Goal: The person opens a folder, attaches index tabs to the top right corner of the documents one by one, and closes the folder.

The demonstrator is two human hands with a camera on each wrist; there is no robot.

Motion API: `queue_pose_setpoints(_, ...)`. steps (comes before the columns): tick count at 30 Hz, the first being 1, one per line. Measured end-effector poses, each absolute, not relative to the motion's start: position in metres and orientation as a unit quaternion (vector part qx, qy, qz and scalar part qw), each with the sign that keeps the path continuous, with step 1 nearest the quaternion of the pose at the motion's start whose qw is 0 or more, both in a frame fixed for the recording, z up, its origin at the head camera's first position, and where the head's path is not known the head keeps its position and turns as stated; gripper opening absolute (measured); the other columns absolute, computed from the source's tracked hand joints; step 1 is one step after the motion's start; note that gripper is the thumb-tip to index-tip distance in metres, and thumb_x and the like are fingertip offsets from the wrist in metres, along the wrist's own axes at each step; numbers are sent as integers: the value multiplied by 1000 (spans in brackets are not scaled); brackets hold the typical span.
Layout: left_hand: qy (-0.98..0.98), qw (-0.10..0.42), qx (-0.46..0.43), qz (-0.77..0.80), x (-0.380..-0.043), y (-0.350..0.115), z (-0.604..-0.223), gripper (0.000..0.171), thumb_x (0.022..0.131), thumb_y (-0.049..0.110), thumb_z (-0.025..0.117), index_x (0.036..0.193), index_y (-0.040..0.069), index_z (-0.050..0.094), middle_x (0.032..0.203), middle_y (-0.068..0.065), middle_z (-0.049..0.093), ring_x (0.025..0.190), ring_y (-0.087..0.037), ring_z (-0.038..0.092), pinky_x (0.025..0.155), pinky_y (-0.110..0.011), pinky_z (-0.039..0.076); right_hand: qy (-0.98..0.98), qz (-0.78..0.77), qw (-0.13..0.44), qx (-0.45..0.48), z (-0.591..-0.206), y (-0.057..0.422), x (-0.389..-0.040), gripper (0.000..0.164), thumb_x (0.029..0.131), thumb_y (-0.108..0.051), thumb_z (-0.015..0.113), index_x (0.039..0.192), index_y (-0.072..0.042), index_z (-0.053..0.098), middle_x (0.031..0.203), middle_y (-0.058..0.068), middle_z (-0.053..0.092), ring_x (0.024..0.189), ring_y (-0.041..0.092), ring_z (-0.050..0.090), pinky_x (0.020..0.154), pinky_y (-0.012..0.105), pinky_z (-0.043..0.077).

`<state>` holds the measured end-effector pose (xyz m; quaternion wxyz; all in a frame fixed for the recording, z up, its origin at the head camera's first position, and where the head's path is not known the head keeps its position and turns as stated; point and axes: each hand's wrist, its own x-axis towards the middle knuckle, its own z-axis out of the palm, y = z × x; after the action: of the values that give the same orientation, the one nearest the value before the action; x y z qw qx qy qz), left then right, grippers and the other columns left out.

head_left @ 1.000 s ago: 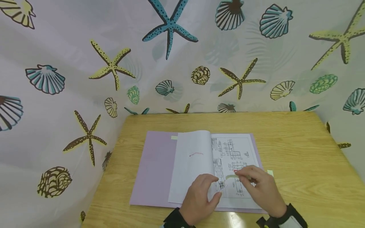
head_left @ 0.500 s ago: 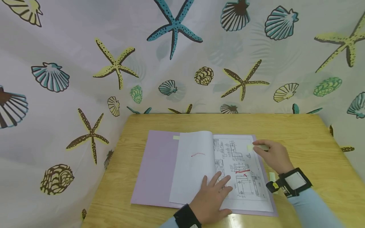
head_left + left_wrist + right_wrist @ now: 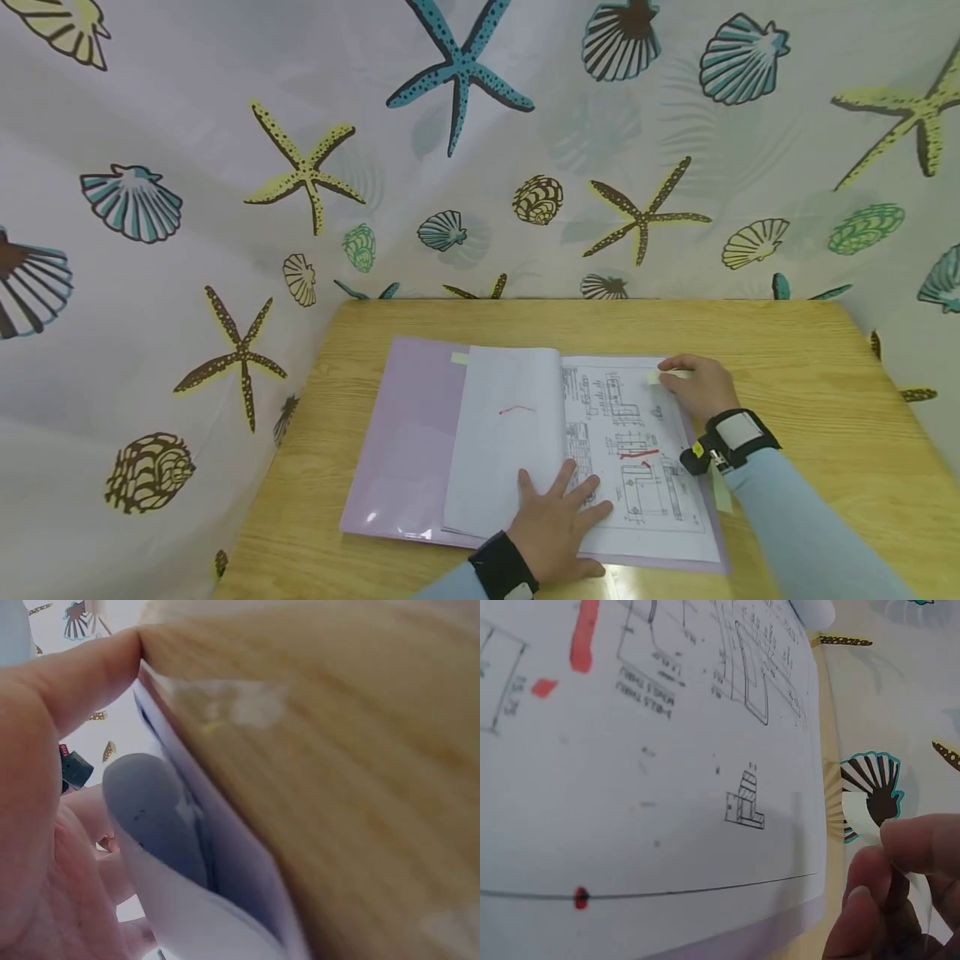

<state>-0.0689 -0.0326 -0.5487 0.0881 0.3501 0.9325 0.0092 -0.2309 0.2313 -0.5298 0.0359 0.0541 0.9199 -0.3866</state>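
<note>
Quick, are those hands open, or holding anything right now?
Left hand: open, spread over the pages.
Right hand: closed, pinching a pale strip.

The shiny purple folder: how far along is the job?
Looks done: two pale yellow rectangular tabs show beside the white paper pages. In hand: the right hand pinches another pale yellow strip near the upper right corner of the printed page; the left hand rests on the pages. Left: probably pressing that strip down.

I can't read the fine print on the drawing page (image 3: 637, 442), left of the right hand (image 3: 702, 387), whose fingers (image 3: 926, 844) hide part of a pale strip (image 3: 862, 814), possibly a sticky tab. Beside the left hand (image 3: 37, 787), the table (image 3: 367, 795) blurs on my left wrist feed.
</note>
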Motion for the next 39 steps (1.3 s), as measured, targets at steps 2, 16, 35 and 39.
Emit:
queue_pose_setpoints(2,932,93,350,10,-69,-32,-548,79,70,77,45,138,41,34,149,6,22,137,-30,8,77,-78,22,919,-386,48,68,-533,233,-234,25,87,-25,60,107,-11,65,120,18,55,99,33,47,72,39,36)
queue_pose_setpoints(16,932,97,349,17,-71,-32,-549,78,69,77,47,138,41,35,149,7,22,137,-29,9,77,-77,24,920,-375,71,86,-546,232,-252,30,84,-29,65,107,-10,63,118,18,53,93,31,47,69,35,36)
queue_pose_setpoints(35,930,95,356,12,-72,-31,-552,79,69,77,47,138,39,36,148,6,23,137,-30,10,77,-76,26,919,-365,89,118,-555,223,-263,32,83,-26,63,109,-6,60,115,22,53,89,33,51,63,32,41)
queue_pose_setpoints(39,929,93,358,8,-72,-31,-551,79,69,77,47,138,39,37,148,6,23,136,-30,10,76,-76,27,924,-353,85,117,-556,222,-264,32,84,-25,63,109,-6,60,114,23,54,87,33,52,62,32,41)
